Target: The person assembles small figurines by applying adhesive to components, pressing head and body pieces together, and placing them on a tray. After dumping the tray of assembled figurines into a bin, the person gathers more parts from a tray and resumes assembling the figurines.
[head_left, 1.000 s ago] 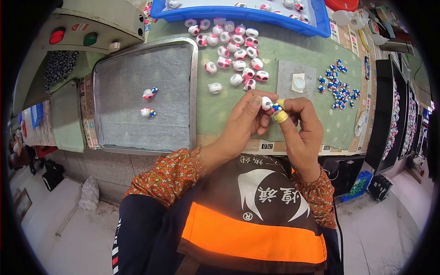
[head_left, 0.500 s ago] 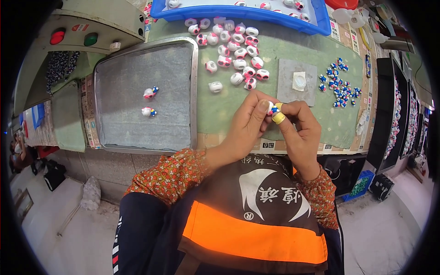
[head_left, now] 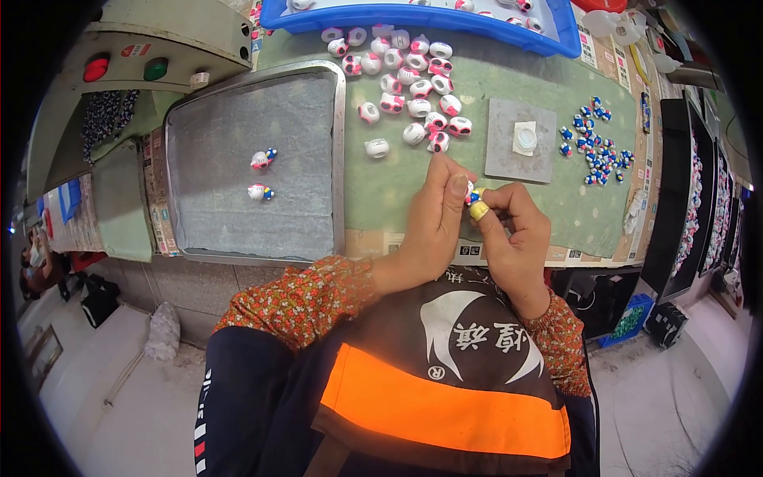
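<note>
My left hand [head_left: 433, 215] is closed around a white toy figurine head, mostly hidden behind its fingers. With yellow covers on thumb and forefinger, my right hand [head_left: 515, 238] pinches a small blue figurine body [head_left: 472, 198] against that head. Both hands meet over the table's near edge. White and pink figurine heads [head_left: 419, 109] lie loose on the green mat beyond my hands. To the right is a scatter of small blue figurine bodies [head_left: 602, 155]. Two joined figurines [head_left: 260, 192] rest in the cloth-lined metal tray [head_left: 339, 171] on the left.
A grey square plate [head_left: 499, 163] carries a small round whitish dish [head_left: 525, 139]. At the back stands a blue bin [head_left: 429, 21] holding more heads. A machine panel with red and green buttons [head_left: 156, 69] overhangs the left. Dark racks [head_left: 671, 187] of figurines stand at right.
My hands stay together, and the left has turned slightly, covering more of the white head. The whole view has shifted a little; the loose pieces lie as before.
</note>
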A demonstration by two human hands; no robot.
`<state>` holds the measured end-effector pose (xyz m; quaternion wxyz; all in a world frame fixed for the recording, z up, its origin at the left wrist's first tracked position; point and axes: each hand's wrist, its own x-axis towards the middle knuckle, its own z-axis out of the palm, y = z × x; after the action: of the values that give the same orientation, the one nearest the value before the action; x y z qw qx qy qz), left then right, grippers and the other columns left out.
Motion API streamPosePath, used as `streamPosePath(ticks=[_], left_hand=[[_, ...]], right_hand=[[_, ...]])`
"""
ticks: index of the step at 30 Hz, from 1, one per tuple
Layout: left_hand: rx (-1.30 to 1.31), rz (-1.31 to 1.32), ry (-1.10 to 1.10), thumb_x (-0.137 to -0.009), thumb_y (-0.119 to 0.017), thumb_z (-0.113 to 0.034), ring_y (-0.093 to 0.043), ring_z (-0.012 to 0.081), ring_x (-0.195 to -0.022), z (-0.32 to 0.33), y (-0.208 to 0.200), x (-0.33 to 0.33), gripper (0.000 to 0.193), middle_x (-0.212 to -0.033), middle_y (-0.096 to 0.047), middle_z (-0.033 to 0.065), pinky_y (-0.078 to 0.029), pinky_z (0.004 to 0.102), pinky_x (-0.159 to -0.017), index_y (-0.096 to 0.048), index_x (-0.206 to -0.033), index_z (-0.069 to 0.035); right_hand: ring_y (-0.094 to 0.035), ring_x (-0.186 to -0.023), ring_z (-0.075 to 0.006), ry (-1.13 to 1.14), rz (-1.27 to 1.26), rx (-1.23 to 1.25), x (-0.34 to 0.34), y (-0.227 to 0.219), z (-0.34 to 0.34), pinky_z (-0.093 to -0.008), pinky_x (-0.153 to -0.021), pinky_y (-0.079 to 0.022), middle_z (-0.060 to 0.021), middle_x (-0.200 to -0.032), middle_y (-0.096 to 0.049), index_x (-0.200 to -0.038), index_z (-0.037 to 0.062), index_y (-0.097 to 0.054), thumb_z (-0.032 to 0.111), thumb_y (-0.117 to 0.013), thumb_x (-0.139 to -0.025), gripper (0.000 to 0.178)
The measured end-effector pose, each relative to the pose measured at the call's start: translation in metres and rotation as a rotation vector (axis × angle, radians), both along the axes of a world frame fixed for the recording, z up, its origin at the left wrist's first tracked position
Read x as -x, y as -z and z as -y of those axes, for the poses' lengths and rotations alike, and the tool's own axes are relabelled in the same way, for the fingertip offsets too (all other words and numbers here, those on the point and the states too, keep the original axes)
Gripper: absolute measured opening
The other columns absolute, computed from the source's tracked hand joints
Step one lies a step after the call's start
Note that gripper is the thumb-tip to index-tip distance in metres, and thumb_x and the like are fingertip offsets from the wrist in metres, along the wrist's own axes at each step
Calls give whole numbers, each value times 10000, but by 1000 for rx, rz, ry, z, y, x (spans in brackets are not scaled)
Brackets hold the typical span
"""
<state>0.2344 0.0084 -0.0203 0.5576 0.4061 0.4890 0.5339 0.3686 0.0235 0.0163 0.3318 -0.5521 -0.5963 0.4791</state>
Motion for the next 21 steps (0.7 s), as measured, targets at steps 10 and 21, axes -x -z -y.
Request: streamPosePath(ticks=[10,21], left_hand=[[-40,-85,-18,-1114,-319,-310,-433,81,-676,-3,-3,0,310,-786,-472,21,-384,264,-594,-468,-1058,-44],[-40,-333,-41,-1095,-362,-420,-467,51,-685,-13,-52,75,428,-812,-533,-6,-401,206,-577,-600,-1031,-70]], right_hand=[[-557,-643,-52,40,-85,6,7,8,1,-226,-559,-454,-31,-745,-612,-895,-7,-582,-8,-664,-888,82],[-581,-768,-74,193,216,-167,-79,-9,-64,-256,-688,-478,-9,-847,-651,-997,13,-679,64,-664,-919,94]])
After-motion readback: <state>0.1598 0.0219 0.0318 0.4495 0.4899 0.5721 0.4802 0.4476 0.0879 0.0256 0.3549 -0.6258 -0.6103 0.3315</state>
